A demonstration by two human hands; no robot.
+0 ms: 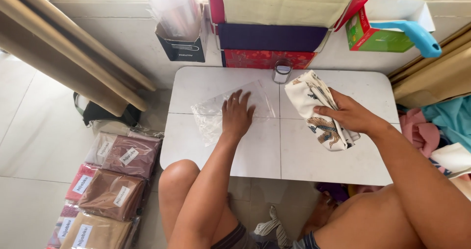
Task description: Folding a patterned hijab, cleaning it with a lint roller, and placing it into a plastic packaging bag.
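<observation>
Left hand: the left hand (237,115) lies flat, fingers spread, palm down on the clear plastic bag (216,115); its grip is wide and closes on nothing, it only presses.
Right hand: the right hand (349,114) has its grip closed around the folded printed cloth (319,109), fingers over the top, thumb side toward the left.
Cloth: cream with a dark bird-like print, folded into a thick pad, held over the right half of the bench (304,160), its lower end touching or just above the surface; I cannot tell which.
Bag: lies crumpled flat on the left half of the bench, toward the far edge, well apart from the cloth.
Handling, cloth: likely light and soft, prone to unfold if held by one layer; best taken across the whole folded stack near its middle.
Handling, bag: likely thin, slippery and limp; best held at its open edge.
Nearby: a small clear jar (282,71) at the far edge; packed cloths in bags (115,180) on the floor to the left.
</observation>
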